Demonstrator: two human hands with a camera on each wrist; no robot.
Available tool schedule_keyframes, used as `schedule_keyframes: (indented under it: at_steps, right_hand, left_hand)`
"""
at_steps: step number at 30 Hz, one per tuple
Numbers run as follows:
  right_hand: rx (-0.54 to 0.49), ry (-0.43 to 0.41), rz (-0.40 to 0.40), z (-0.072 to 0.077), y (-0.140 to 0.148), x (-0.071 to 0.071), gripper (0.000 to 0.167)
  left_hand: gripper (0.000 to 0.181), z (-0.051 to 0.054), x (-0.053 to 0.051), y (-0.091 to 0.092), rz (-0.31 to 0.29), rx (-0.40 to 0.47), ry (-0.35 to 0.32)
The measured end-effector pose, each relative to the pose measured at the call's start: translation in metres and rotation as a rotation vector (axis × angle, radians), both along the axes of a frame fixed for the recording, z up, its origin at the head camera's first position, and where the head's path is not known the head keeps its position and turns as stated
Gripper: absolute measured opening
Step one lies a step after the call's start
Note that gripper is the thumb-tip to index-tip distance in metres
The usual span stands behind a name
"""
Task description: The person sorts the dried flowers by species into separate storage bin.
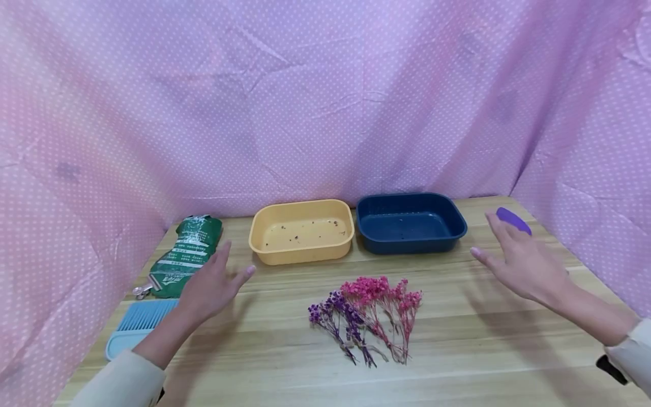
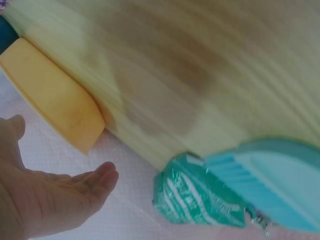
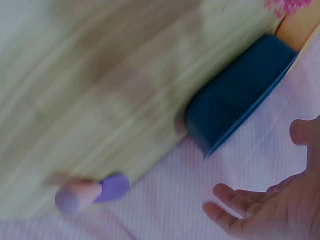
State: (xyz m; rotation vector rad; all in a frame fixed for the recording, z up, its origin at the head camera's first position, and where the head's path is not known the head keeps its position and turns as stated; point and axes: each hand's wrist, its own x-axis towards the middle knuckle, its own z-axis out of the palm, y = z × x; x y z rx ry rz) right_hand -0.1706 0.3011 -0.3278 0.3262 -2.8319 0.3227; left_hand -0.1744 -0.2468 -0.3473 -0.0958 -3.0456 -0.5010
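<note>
My left hand (image 1: 211, 288) hovers above the table, thumb apart from the fingers, holding nothing; the green bag (image 1: 188, 254) and light blue dustpan and brush (image 1: 137, 325) are nearest it. Over the table's right side, my right hand (image 1: 531, 265) is spread and holds nothing. It partly hides a purple object (image 1: 513, 220), which shows a pink part in the right wrist view (image 3: 90, 192). Purple dried flowers (image 1: 343, 316) and pink dried flowers (image 1: 373, 294) lie side by side between the hands, touching neither.
A yellow tray (image 1: 305, 254) with small dark bits inside stands at the back, left of a dark blue tray (image 1: 412, 244). A metal clip (image 1: 144, 289) is at the bag's lower end. Pink dotted cloth (image 1: 325, 113) hangs behind and beside the wooden table (image 1: 285, 350).
</note>
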Motion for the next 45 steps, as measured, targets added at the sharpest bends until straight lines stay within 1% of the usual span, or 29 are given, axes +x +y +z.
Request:
schedule_keyframes:
  at_steps: [2, 4, 7, 9, 11, 16, 18, 22, 26, 28, 31, 33, 35, 37, 40, 42, 45]
  right_hand:
    - [-0.044, -0.012, 0.017, -0.004, -0.007, 0.003, 0.081]
    - [-0.097, -0.004, 0.044, -0.008, -0.013, 0.006, 0.078]
    - [-0.195, -0.033, 0.067, -0.012, -0.021, 0.009, 0.073]
    - [-0.255, -0.073, 0.074, -0.014, -0.026, 0.011, 0.070]
    - [-0.305, -0.110, 0.068, -0.016, -0.032, 0.013, 0.066]
    - [-0.392, -0.153, 0.047, -0.025, -0.044, 0.020, 0.060]
    - [-0.426, -0.191, 0.032, -0.028, -0.050, 0.023, 0.060]
    - [-0.515, -0.325, -0.007, -0.032, -0.061, 0.030, 0.065]
    - [-0.645, -0.504, -0.056, -0.035, -0.069, 0.035, 0.069]
    - [-0.718, -0.581, -0.074, -0.037, -0.071, 0.037, 0.070]
    - [-0.802, -0.658, -0.089, -0.040, -0.075, 0.039, 0.068]
    - [-0.834, -0.685, -0.085, -0.043, -0.078, 0.041, 0.065]
    - [-0.834, -0.700, -0.081, -0.045, -0.083, 0.043, 0.061]
    - [-0.803, -0.692, -0.070, -0.048, -0.089, 0.044, 0.059]
    - [-0.693, -0.648, -0.048, -0.049, -0.099, 0.045, 0.058]
    - [-0.608, -0.600, -0.024, -0.049, -0.106, 0.045, 0.056]
    - [-0.508, -0.538, 0.035, -0.050, -0.114, 0.043, 0.039]
  left_hand:
    - [0.101, -0.002, -0.001, 0.001, 0.019, 0.043, -0.027]
    - [0.102, -0.004, -0.003, 0.002, 0.029, 0.086, -0.038]
    - [0.099, -0.007, -0.006, 0.003, 0.040, 0.141, -0.026]
    - [0.097, -0.008, -0.007, 0.004, 0.051, 0.171, -0.017]
    - [0.093, -0.009, -0.009, 0.005, 0.067, 0.199, -0.012]
    - [0.085, -0.012, -0.014, 0.006, 0.096, 0.284, -0.011]
    - [0.083, -0.013, -0.017, 0.006, 0.101, 0.319, -0.011]
    - [0.082, -0.013, -0.024, 0.007, 0.112, 0.376, -0.021]
    - [0.080, -0.012, -0.028, 0.008, 0.126, 0.413, -0.046]
    - [0.079, -0.011, -0.029, 0.009, 0.127, 0.427, -0.056]
    - [0.077, -0.011, -0.032, 0.010, 0.117, 0.448, -0.049]
    - [0.077, -0.012, -0.034, 0.011, 0.109, 0.461, -0.049]
    - [0.077, -0.013, -0.036, 0.013, 0.106, 0.476, -0.056]
    - [0.076, -0.013, -0.039, 0.015, 0.106, 0.495, -0.069]
    - [0.074, -0.013, -0.043, 0.017, 0.101, 0.532, -0.070]
    - [0.072, -0.013, -0.047, 0.018, 0.091, 0.554, -0.062]
    - [0.069, -0.014, -0.051, 0.019, 0.077, 0.588, -0.052]
